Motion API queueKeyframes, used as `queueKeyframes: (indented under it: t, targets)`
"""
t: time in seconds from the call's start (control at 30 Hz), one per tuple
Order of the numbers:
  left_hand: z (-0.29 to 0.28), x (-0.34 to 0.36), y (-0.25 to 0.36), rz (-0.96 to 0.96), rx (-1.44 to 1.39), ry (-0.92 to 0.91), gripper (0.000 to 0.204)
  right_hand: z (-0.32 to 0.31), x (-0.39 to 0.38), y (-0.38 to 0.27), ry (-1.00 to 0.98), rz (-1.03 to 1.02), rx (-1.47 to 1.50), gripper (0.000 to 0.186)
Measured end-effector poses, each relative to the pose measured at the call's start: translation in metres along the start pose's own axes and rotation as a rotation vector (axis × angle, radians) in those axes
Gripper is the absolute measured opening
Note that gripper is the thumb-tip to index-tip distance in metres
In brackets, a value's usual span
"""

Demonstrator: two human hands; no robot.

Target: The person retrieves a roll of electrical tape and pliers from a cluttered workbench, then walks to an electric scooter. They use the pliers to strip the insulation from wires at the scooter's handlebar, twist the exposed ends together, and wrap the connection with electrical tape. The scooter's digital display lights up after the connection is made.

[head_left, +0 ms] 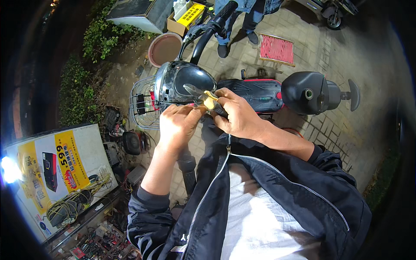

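My right hand (236, 115) is closed around a hand tool (209, 99) with yellow-and-dark handles and a grey metal head, possibly pliers or cutters. Close beside it, my left hand (180, 123) has its fingers pinched on something small at the tool, too hidden to make out; a bit of pink shows there. Both hands are just on my side of the glossy dark front housing (190, 76) of an electric scooter, with a wire basket (138, 108) on its left and black handlebars (200, 43) rising above it.
The footboard (251, 93) and black saddle (303, 93) extend right. Another person's legs (251, 24) stand beyond, near a red mat (276, 50). Boxes (177, 24), a round basin (162, 50) and plants (97, 37) are upper left; a signboard with cables (34, 156) and scattered parts (104, 236) lie lower left.
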State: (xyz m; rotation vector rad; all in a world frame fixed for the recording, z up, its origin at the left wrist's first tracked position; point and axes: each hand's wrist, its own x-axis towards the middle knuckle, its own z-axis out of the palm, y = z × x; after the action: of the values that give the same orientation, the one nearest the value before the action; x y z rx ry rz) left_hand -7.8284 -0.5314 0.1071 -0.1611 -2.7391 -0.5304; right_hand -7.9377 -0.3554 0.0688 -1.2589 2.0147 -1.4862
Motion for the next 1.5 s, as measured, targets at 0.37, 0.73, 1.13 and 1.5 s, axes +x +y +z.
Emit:
queueKeyframes:
  t: [0.37,0.73,1.13,1.5]
  targets:
    - [-0.009,0.0,-0.008,0.032,0.273,-0.085,0.027,-0.006,-0.002,-0.008,0.098,-0.008,0.118,0.032]
    - [-0.001,0.008,-0.008,0.132,0.258,-0.104,0.023,-0.009,-0.003,-0.018,0.066,0.117,0.221,0.013]
    - [0.004,0.007,0.031,-0.439,-0.309,-0.043,0.021,-0.021,-0.005,-0.01,0.058,0.104,0.337,0.018]
    - [0.002,0.008,0.051,-0.924,-0.673,0.022,0.016,-0.025,0.008,-0.008,0.038,0.008,0.281,0.021]
